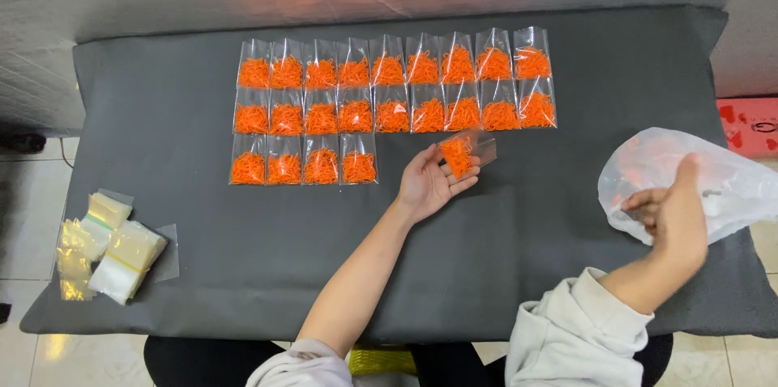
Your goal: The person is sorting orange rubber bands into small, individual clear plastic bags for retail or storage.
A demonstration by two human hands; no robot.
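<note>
On a dark table (178, 136), the left hand (427, 183) lies palm up gripping a small clear bag of orange pieces (459, 153) beside rows of filled bags (356, 111), while the right hand (677, 213) clutches a large white plastic bag (729, 180).

Roughly twenty-three filled orange packets (393, 115), one white bag (729, 180).
</note>
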